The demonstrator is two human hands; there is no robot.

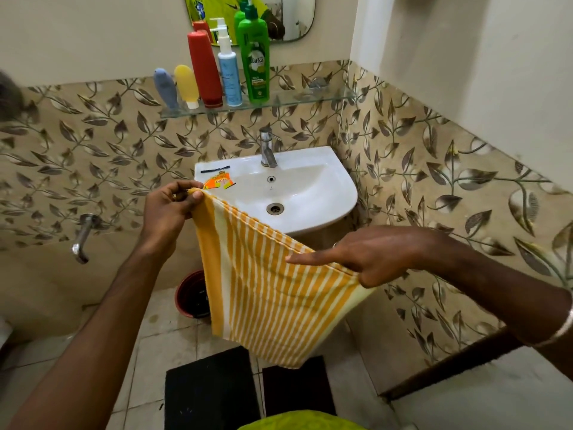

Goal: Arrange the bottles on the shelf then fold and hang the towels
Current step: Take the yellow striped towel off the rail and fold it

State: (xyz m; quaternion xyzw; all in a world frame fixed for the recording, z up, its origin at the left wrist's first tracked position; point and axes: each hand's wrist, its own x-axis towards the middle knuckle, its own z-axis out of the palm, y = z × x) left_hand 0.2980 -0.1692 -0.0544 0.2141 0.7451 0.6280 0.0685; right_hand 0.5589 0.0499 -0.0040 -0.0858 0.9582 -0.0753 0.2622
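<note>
A yellow-and-white striped towel (pixel 273 283) hangs stretched in front of the white sink (pixel 313 193), below its front rim. The left hand (pixel 169 209) pinches the towel's upper corner near the sink's left edge; the right hand (pixel 372 259) grips the other upper corner lower down, forefinger pointing along the top hem. Above the sink, on the glass shelf (pixel 310 99), stand five bottles in a row: blue-grey (pixel 166 88), yellow (pixel 186 85), red (pixel 204 68), pale blue pump (pixel 228 76) and green (pixel 255 62).
</note>
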